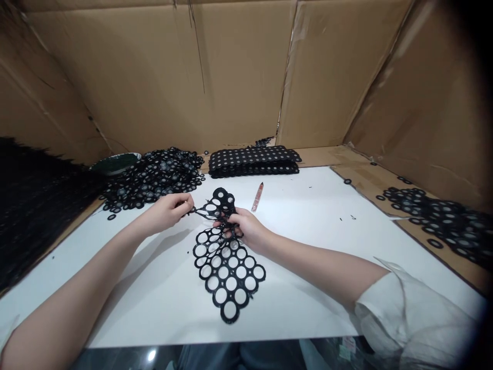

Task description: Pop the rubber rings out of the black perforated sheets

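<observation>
A net of joined black rings (231, 282) hangs bunched at its middle, its lower part spread toward the front edge of the white table. My right hand (246, 228) is closed around the bunched middle, with some fingertips showing through the rings. To the left, my left hand (177, 208) is pinched at the end of dark strands that stretch from the upper part of the net. What exactly lies between its fingertips is too small to tell. A slim pinkish marked tool (258, 197) with a dark pointed tip lies behind my right hand.
Loose black rings are heaped at the back left (165, 172), beside a round dark green dish (115, 163). Folded ring sheets (254, 159) lie at the back. More rings (442, 218) are piled on the right. Cardboard walls (239, 72) enclose the white table (308, 308). Black bristly material (38, 205) fills the left.
</observation>
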Action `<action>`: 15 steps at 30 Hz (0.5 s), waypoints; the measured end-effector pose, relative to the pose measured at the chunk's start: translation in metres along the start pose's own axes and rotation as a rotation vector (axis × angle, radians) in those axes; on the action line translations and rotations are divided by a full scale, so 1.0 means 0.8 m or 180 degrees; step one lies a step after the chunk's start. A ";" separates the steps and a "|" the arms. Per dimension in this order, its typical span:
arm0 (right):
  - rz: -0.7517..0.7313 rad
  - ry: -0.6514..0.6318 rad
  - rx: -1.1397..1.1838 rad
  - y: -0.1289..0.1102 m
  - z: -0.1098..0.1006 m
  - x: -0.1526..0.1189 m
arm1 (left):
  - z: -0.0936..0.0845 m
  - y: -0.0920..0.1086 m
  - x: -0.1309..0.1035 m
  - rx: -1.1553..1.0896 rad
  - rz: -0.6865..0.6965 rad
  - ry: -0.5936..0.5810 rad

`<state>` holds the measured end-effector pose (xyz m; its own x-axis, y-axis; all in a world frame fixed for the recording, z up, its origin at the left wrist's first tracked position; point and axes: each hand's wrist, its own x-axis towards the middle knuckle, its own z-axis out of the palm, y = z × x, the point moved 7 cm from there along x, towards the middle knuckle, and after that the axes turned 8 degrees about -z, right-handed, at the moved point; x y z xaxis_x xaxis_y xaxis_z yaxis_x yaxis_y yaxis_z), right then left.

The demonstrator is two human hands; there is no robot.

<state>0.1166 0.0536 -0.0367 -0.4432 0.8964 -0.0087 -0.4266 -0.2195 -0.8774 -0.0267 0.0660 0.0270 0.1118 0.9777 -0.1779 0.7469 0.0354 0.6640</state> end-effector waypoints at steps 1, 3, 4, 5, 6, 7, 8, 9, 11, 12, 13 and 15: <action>0.0009 0.0021 -0.0021 0.000 -0.001 0.000 | -0.003 0.005 -0.001 0.0264 0.0139 0.0192; 0.0006 0.0017 -0.0061 0.000 0.000 0.000 | -0.009 0.012 -0.004 0.0685 0.0328 0.0594; -0.0008 0.0000 -0.0075 -0.001 0.000 0.000 | -0.012 0.016 -0.005 0.0862 0.0387 0.0795; -0.0027 -0.0018 -0.0086 -0.001 0.000 0.000 | -0.015 0.019 -0.007 0.1032 0.0436 0.0976; -0.0044 -0.0034 -0.0094 -0.001 0.001 0.001 | -0.016 0.022 -0.008 0.1189 0.0481 0.1131; -0.0061 -0.0038 -0.0100 -0.002 0.001 0.001 | -0.017 0.024 -0.010 0.1321 0.0525 0.1261; -0.0073 -0.0031 -0.0108 -0.002 0.001 0.001 | -0.018 0.026 -0.011 0.1421 0.0569 0.1359; -0.0084 -0.0019 -0.0114 -0.002 0.001 0.000 | -0.017 0.028 -0.012 0.1488 0.0618 0.1418; -0.0101 0.0009 -0.0122 -0.002 0.000 0.000 | -0.015 0.030 -0.013 0.1560 0.0730 0.1498; -0.0109 0.0031 -0.0117 -0.002 0.000 0.000 | -0.015 0.031 -0.014 0.1576 0.0791 0.1544; -0.0117 0.0062 -0.0106 -0.002 -0.001 0.000 | -0.014 0.032 -0.015 0.1575 0.0840 0.1566; -0.0118 0.0160 -0.0077 -0.001 -0.004 0.001 | -0.010 0.032 -0.015 0.1510 0.0859 0.1487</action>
<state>0.1192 0.0557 -0.0376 -0.3871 0.9220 0.0006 -0.4225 -0.1768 -0.8890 -0.0140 0.0571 0.0515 0.1198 0.9299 0.3478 0.9490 -0.2101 0.2350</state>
